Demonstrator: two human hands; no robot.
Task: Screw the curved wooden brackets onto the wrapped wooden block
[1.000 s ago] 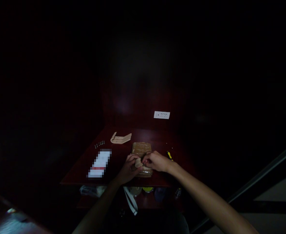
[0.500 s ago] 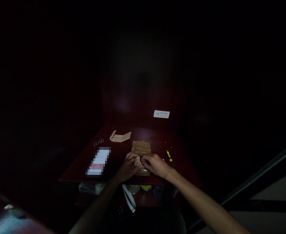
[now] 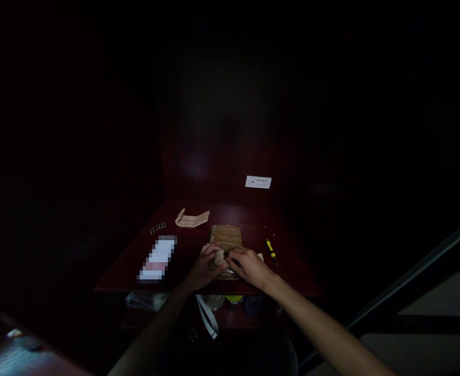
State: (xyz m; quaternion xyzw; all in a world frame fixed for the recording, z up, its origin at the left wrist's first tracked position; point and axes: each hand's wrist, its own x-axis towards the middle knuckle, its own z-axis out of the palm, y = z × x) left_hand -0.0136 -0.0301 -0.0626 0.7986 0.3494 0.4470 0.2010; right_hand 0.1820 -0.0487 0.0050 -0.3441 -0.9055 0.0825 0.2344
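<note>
My left hand (image 3: 205,268) is closed round a small pale wooden piece (image 3: 219,257) above a brown block wrapped in clear plastic (image 3: 226,236). My right hand (image 3: 248,264) comes in from the other side, its fingers bent together at the piece's right edge; what its fingertips grip is too small to tell. A curved, slatted wooden part (image 3: 192,219) lies behind and to the left. The yellow and black screwdriver (image 3: 271,251) rests to the right of my right hand. Several small screws (image 3: 158,227) form a row at the left.
A blurred white sheet or screen (image 3: 158,259) lies on the left of the dark red table (image 3: 116,281). Tiny pale bits are near the screwdriver. Below the tabletop, a shelf holds a plastic bag (image 3: 146,301), jars and a hanging white strap (image 3: 207,316). A socket (image 3: 258,182) is on the back wall.
The whole view has shifted slightly. Both hands stay around the small wooden piece, with hardly any visible change in their grip.
</note>
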